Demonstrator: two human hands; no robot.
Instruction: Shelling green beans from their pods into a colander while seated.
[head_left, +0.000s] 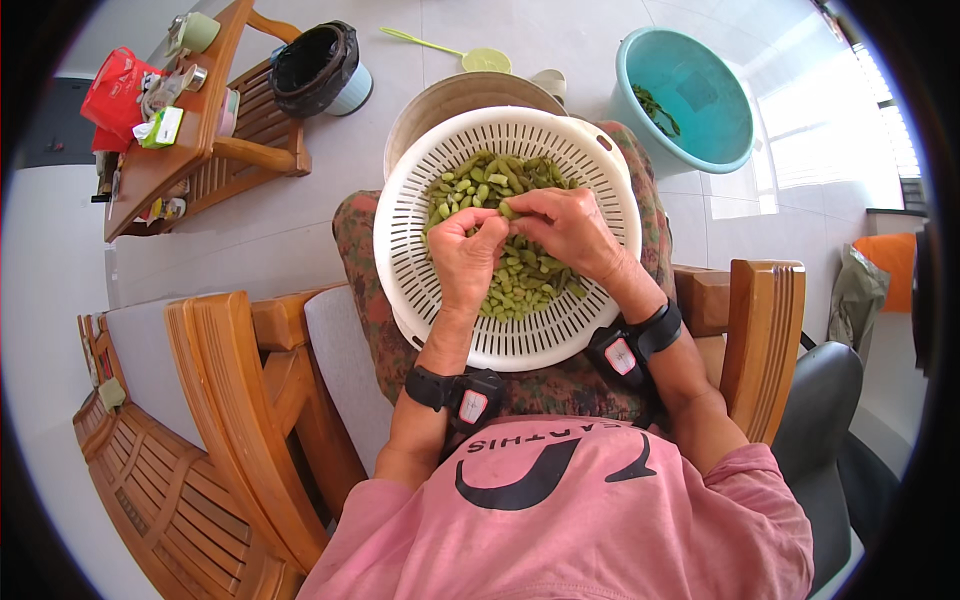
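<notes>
A white slotted plastic colander (420, 289) rests on my lap. Inside it lie green soybean pods (529, 171) towards the far side, with loose shelled beans (517, 289) gathered nearer to me. Over the middle, my left hand (469, 247) and my right hand (566, 225) meet at the fingertips. Between them is a single green pod (508, 210), pinched by the right thumb and forefinger. The left thumb and forefinger press together at the pod's near end; whether they hold part of it or a bean is hidden by the fingers.
Beyond the colander stands a large round basin (435, 105). A teal bucket (705, 112) with some green pods or leaves is at the far right. Far left are a lined bin (352, 90) and a wooden table (202, 97). Wooden armrests (765, 337) flank me.
</notes>
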